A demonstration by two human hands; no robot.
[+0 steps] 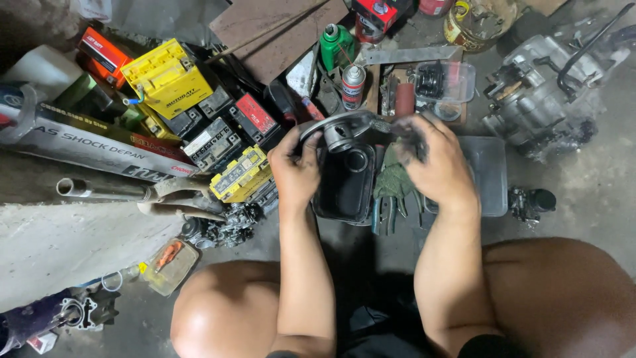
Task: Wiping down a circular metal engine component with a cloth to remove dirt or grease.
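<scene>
- A dirty grey workshop floor (596,192) is seen from above, and it is crowded with parts and tools.
- A round metal part (341,132) is held up between both hands, above a black tub (344,185) near the middle of the floor.
- The left hand (296,169) is wrapped around the left side of the metal part, with the fingers curled tight on it.
- The right hand (437,162) is closed on the right side of the part, and something dark and greasy is pinched in its fingers. What it is cannot be told.
- The part is seen off the big engine (543,93), which sits well apart at the far right edge of the floor, so it is judged that the taking-apart is already done.
- The part is not yet put down or put back, so the work on it is judged to be in the middle.
- A green rag (392,178) and pliers (384,212) are laid just beside the tub, under the right hand.
- A spray can (353,85) and a green bottle (335,45) are stood beyond the hands.
- A yellow battery (165,76) and other batteries are piled toward the far left corner.
- A clear plastic lid (487,176) is laid to the right of the right hand.
</scene>
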